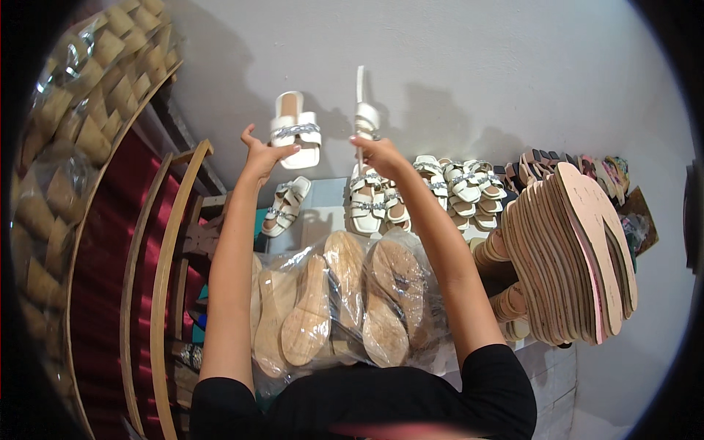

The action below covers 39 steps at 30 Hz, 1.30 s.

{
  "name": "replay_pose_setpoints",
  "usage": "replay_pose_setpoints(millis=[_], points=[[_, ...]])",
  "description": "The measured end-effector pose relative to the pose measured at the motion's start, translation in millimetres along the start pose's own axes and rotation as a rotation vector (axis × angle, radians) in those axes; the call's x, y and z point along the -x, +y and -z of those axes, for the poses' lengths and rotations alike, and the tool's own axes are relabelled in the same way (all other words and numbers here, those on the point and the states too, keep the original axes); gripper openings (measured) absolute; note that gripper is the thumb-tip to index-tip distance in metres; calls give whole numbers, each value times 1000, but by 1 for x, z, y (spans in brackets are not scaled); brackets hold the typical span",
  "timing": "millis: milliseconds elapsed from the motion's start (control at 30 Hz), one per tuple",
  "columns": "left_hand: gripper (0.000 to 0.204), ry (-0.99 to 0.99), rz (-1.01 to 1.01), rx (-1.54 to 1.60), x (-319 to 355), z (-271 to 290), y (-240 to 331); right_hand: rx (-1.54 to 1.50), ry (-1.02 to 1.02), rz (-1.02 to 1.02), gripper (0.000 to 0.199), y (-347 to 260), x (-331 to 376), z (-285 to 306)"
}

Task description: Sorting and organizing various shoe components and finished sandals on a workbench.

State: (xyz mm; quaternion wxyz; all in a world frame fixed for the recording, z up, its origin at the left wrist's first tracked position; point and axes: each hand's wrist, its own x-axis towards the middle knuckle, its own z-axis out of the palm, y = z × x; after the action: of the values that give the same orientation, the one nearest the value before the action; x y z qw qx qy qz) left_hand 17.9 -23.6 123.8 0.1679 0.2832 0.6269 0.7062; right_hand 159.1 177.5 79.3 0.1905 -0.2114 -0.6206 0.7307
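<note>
Both my arms reach forward, each hand with a white slide sandal raised before the wall. My left hand (264,155) pinches the edge of one sandal (308,155), its thumb on the front and one finger sticking up. That sandal shows its square toe, tan insole and braided silver-grey strap. With my right hand (381,152) I grip another white sandal (367,116), turned edge-on so its thin sole stands upright. Below, a single white sandal (287,206) rests on the pale surface (317,220). More white sandals (367,208) are grouped under my right hand.
Clear plastic wraps wooden-looking soles (306,334) close to my body. A tall stack of beige soles (546,257) stands at right, dark sandals (539,163) behind it. Left are wooden rails (170,271) and a shelf edge (99,176) with bagged wooden pieces (92,139).
</note>
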Motion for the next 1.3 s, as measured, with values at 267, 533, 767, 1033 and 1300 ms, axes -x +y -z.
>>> replay_pose_setpoints(millis=[267,533,767,1033,1300], points=[[44,-71,19,46,41,16,1,-164,77,-21,73,-9,63,7],[32,-91,77,431,82,29,8,215,377,481,89,-27,94,10],[31,249,96,668,94,47,-25,849,488,672,93,-42,154,3],[33,465,6,635,92,64,-56,1128,507,656,94,-30,191,-11],[34,304,3,648,95,40,-66,1039,231,619,104,-1,172,-48]])
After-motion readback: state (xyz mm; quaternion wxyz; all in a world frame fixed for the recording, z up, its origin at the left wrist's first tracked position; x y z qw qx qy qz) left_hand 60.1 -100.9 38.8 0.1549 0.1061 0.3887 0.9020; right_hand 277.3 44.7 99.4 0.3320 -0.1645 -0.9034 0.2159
